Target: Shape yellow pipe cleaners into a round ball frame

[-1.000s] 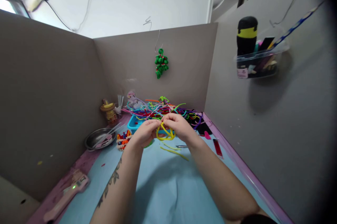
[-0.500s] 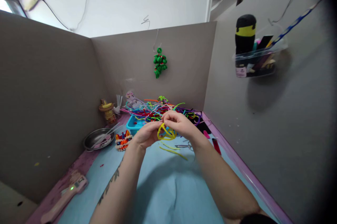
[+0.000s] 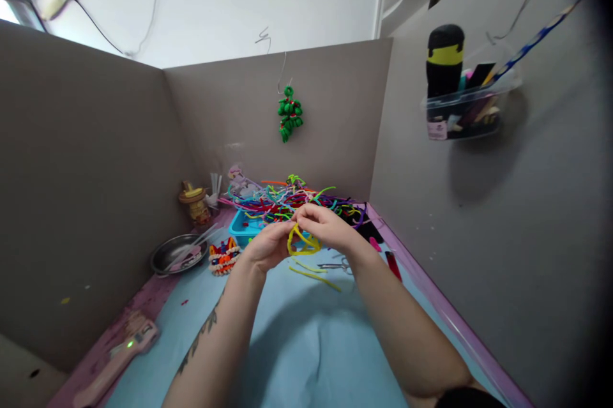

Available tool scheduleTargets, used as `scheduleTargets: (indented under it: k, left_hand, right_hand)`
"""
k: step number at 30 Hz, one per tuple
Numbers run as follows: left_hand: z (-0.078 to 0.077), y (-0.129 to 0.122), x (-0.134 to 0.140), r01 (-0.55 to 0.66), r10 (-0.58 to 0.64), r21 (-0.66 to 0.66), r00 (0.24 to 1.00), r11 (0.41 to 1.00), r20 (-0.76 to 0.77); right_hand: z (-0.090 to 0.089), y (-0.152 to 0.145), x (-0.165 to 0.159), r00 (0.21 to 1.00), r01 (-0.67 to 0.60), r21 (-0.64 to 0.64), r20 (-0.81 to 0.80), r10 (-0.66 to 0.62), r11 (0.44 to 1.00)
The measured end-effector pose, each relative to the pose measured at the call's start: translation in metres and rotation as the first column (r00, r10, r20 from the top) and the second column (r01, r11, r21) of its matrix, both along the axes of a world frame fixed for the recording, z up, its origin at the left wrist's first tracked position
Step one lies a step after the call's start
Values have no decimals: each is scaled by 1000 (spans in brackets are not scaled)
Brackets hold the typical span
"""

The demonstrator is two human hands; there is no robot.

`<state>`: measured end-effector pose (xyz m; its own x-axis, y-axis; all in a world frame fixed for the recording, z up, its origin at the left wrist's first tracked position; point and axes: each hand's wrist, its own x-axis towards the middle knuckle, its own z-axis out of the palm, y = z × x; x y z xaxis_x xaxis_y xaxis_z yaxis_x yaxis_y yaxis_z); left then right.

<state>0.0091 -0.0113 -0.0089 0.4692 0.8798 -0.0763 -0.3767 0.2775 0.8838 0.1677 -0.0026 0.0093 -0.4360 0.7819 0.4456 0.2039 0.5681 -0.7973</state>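
Yellow frame (image 3: 303,253), already bent into open loops, hangs below fingers of left hand (image 3: 269,245) and right hand (image 3: 324,225), both pinching its top; join there hidden. Nearer wearer than fingers, yellow strips (image 3: 315,277) lie loose, unattached, near scissors (image 3: 329,265).

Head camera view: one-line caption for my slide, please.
Left hand and right hand hold a looped yellow piece over a blue sheet, scissors nearby, colourful strands heaped behind.

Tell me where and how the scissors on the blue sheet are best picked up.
Probably by the finger loops, coming from the right: the scissors lie on the blue sheet with their blades pointing left and loops toward the right forearm.
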Motion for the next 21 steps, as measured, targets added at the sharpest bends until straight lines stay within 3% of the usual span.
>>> scheduleTargets:
  k: [8, 13, 21]
  left_hand:
    - [6, -3, -3, -80, 108, 189, 984, 979, -140]
    - [7, -5, -3, -155, 300, 419, 904, 895, -305]
    - [8, -6, 2, -155, 280, 383, 913, 911, -296]
  right_hand:
    - [1, 0, -2, 997, 46, -45, -67, -49, 998]
    - [-4, 2, -5, 988, 155, 20, -14, -155, 988]
    - [-2, -1, -9, 986, 143, -140, -64, -153, 980]
